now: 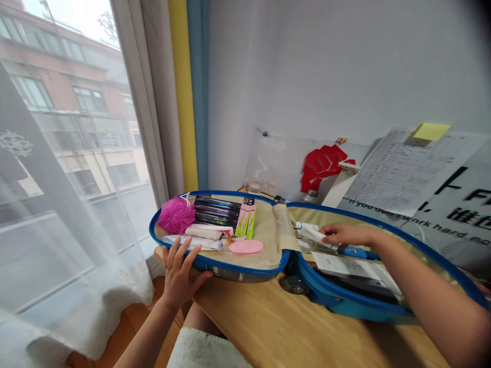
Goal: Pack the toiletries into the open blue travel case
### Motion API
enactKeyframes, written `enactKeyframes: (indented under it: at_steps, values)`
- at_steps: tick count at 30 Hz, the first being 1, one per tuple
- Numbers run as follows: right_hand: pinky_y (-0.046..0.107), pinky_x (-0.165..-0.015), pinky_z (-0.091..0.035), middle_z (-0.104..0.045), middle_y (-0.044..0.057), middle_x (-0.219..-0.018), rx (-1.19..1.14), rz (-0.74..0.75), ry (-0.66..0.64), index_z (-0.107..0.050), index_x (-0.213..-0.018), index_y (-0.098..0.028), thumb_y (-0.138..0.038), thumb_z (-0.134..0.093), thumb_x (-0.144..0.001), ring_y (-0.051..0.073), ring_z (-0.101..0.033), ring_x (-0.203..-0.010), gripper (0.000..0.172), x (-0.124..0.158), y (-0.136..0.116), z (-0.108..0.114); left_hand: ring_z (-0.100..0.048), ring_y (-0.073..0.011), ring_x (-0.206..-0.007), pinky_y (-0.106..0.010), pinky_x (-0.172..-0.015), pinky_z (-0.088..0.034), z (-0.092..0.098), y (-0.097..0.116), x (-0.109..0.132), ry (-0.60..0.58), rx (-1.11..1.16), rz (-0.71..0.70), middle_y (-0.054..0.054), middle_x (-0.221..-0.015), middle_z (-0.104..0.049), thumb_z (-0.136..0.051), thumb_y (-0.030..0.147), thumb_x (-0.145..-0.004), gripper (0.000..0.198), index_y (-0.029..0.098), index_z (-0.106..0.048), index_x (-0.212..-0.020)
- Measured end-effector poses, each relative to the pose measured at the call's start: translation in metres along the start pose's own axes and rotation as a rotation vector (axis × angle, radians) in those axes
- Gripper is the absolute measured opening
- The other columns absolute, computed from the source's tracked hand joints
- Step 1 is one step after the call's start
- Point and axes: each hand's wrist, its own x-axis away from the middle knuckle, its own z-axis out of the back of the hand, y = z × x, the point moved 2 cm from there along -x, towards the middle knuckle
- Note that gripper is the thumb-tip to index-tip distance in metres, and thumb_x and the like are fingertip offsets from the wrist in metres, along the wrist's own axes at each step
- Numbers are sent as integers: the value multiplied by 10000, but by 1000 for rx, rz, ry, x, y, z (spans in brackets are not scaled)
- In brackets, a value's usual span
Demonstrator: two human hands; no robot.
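L hand (180,270) flat, fingers splayed on edge of open case (267,220), blue-rimmed, beige-lined; R hand (343,235) palm-down, fingertips at wht item (315,235), grip unclr.

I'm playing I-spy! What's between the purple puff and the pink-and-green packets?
In the head view, slim black packages lie between the mesh puff and those packets.

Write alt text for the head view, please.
A person's right hand reaches into the right half of an open blue suitcase on a table; the left hand rests on the other half's rim near a purple puff.
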Motion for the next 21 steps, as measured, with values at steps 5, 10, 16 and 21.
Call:
enactKeyframes:
  at_steps: [5,10,16,21]
  values:
    - [259,-545,-470,-647,56,-770,-114,52,-74,-637,-993,-188,-607,-379,-799,142,-594,-617,530,-16,-44,6,-243,-335,-1383,-555,-1122,-107,0,1,-2,11,3,-21,-149,-1392,-434,-602,408,-822,615,227,-393,-1372]
    - [245,-709,-447,-674,11,-885,47,256,-20,-661,-980,-216,-440,-482,-824,140,-604,-791,327,-54,-141,-37,-251,-335,-1380,-551,-1120,-121,0,1,-2,19,-3,-12,-146,-1391,-440,-604,416,-818,601,233,-413,-1357]
    - [336,-853,-446,-667,55,-1036,169,288,1,-645,-1021,-188,-412,-498,-873,176,-598,-967,307,-94,-220,-107,-251,-344,-1379,-555,-1119,-120,0,1,-1,2,-10,-8,-154,-1401,-436,-616,441,-805,623,209,-431,-1353]
    - [403,-901,-464,-633,61,-1083,239,308,-64,-611,-1055,-168,-447,-500,-889,166,-594,-990,344,-107,-238,-138,-252,-338,-1381,-557,-1120,-125,0,2,-1,2,-13,-6,-155,-1388,-448,-608,438,-814,603,210,-439,-1345]
